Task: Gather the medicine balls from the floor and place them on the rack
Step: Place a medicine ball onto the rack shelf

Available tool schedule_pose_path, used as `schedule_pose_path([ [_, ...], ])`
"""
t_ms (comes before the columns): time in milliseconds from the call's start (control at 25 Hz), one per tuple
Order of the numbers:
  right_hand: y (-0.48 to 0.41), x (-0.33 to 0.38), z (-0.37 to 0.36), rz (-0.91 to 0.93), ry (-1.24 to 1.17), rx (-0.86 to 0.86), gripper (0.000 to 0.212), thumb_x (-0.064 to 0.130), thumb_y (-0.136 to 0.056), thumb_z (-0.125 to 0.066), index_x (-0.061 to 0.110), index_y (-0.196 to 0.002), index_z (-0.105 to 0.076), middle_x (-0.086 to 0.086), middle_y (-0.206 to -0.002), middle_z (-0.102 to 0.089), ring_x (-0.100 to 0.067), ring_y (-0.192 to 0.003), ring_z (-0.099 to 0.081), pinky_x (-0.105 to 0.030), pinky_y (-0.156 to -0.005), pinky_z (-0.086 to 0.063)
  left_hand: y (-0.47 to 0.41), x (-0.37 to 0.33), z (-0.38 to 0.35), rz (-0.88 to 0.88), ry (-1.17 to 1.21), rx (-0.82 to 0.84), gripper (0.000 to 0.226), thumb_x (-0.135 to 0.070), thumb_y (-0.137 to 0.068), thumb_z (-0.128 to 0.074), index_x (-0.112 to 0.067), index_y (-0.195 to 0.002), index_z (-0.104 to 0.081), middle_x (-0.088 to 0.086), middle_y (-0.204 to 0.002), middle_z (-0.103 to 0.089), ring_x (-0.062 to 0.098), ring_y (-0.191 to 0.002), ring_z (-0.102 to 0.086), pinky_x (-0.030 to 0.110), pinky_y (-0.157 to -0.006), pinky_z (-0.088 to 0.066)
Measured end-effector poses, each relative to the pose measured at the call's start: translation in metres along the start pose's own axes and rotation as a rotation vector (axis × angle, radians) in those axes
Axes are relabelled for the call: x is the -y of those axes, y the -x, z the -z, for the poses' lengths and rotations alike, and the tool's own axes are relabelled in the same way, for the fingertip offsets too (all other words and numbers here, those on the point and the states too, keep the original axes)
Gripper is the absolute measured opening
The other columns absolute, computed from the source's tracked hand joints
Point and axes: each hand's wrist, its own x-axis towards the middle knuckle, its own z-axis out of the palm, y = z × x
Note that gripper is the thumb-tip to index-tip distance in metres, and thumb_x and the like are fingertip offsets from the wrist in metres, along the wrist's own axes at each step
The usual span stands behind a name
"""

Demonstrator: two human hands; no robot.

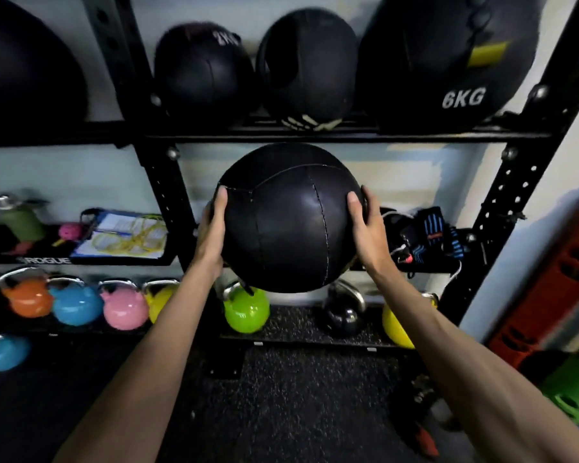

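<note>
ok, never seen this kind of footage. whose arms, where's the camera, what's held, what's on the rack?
No machine here: a person wears one wide-angle camera on the head, looking down at their bare arms. The left hand and right hand hold a black medicine ball by its sides, in front of the rack, below its upper shelf. That shelf carries three more black balls, including a 2KG ball and a 6KG ball. Coloured kettlebells, like the green kettlebell, sit low down.

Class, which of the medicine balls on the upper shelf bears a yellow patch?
The rightmost ball, marked 6KG; the 2KG ball and the middle ball show no yellow patch.
</note>
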Motion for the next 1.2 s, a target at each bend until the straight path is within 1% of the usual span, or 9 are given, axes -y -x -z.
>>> schedule_pose_path([
  [160, -0.014, 0.08, -0.014, 0.204, -0.121, 0.053, 0.076, 0.064, -0.088, -0.054, 0.026, -0.151, -0.036, 0.009, -0.147, -0.047, -0.003, -0.136, -0.044, -0.034, -0.12, -0.032, 0.001, -0.098, 0.013, -0.116, 0.041, 0.01, 0.073, -0.082, -0.068, -0.065, -0.036, -0.124, -0.068, -0.011, -0.117, -0.073, 0.012, -0.11, -0.069, 0.04, -0.103, -0.051],
  [240, -0.025, 0.122, -0.022, 0.322, -0.156, 0.069, 0.081, 0.067, -0.083, -0.059, 0.027, -0.149, -0.038, 0.012, -0.145, -0.049, 0.0, -0.134, -0.046, -0.032, -0.118, -0.035, -0.003, -0.146, 0.02, -0.173, 0.067, 0.028, 0.069, -0.081, -0.071, -0.063, -0.035, -0.122, -0.069, -0.01, -0.116, -0.074, 0.013, -0.109, -0.07, 0.04, -0.102, -0.052],
  [320, -0.042, 0.164, -0.033, 0.442, -0.164, 0.075, 0.083, 0.069, -0.082, -0.062, 0.026, -0.148, -0.037, 0.013, -0.144, -0.049, 0.0, -0.134, -0.046, -0.035, -0.117, -0.037, -0.011, -0.192, 0.027, -0.238, 0.068, 0.067, 0.07, -0.084, -0.072, -0.06, -0.037, -0.124, -0.068, -0.01, -0.118, -0.073, 0.014, -0.111, -0.069, 0.04, -0.1, -0.052],
  [480, -0.085, 0.239, -0.065, 0.658, -0.188, 0.061, 0.074, 0.058, -0.087, -0.063, 0.021, -0.147, -0.039, 0.008, -0.144, -0.051, -0.003, -0.134, -0.048, -0.039, -0.116, -0.038, -0.05, -0.276, 0.038, -0.363, 0.097, 0.065, 0.077, -0.086, -0.067, -0.061, -0.034, -0.124, -0.069, -0.008, -0.117, -0.074, 0.017, -0.111, -0.069, 0.039, -0.095, -0.054],
  [680, -0.141, 0.31, -0.117, 0.801, -0.206, 0.013, 0.069, 0.058, -0.089, -0.059, 0.024, -0.146, -0.038, 0.012, -0.143, -0.05, 0.003, -0.133, -0.046, -0.035, -0.117, -0.037, -0.123, -0.371, 0.054, -0.487, 0.098, 0.075, 0.1, -0.094, -0.049, -0.066, -0.034, -0.129, -0.065, -0.007, -0.119, -0.072, 0.019, -0.108, -0.07, 0.043, -0.098, -0.054],
  [840, -0.179, 0.358, -0.144, 0.896, -0.1, -0.052, 0.078, 0.067, -0.086, -0.052, 0.031, -0.152, -0.03, 0.016, -0.15, -0.041, 0.008, -0.138, -0.036, -0.023, -0.119, -0.028, -0.17, -0.431, 0.056, -0.585, 0.131, 0.117, 0.093, -0.093, -0.054, -0.064, -0.032, -0.124, -0.067, -0.005, -0.115, -0.074, 0.021, -0.104, -0.071, 0.043, -0.094, -0.056],
  [1000, -0.221, 0.395, -0.16, 0.989, 0.063, -0.114, 0.091, 0.074, -0.083, -0.046, 0.033, -0.158, -0.015, 0.018, -0.16, -0.023, 0.004, -0.146, -0.023, -0.02, -0.119, -0.019, -0.216, -0.478, 0.047, -0.653, 0.217, 0.042, 0.085, -0.093, -0.054, -0.06, -0.031, -0.112, -0.072, -0.004, -0.109, -0.075, 0.021, -0.099, -0.072, 0.043, -0.093, -0.056],
  [1120, -0.254, 0.408, -0.167, 1.03, 0.113, -0.173, 0.093, 0.075, -0.083, -0.043, 0.031, -0.159, -0.014, 0.015, -0.162, -0.021, 0.001, -0.147, -0.022, -0.022, -0.12, -0.019, -0.25, -0.495, 0.032, -0.684, 0.268, -0.027, 0.087, -0.097, -0.049, -0.056, -0.033, -0.106, -0.07, -0.003, -0.109, -0.073, 0.023, -0.1, -0.069, 0.046, -0.094, -0.055],
  [1200, -0.276, 0.412, -0.172, 1.031, 0.142, -0.198, 0.091, 0.075, -0.084, -0.042, 0.031, -0.159, -0.014, 0.012, -0.163, -0.023, -0.002, -0.148, -0.023, -0.026, -0.121, -0.02, -0.272, -0.497, 0.023, -0.705, 0.301, -0.057, 0.086, -0.094, -0.054, -0.056, -0.029, -0.109, -0.069, -0.001, -0.113, -0.071, 0.023, -0.103, -0.067, 0.048, -0.097, -0.053],
])
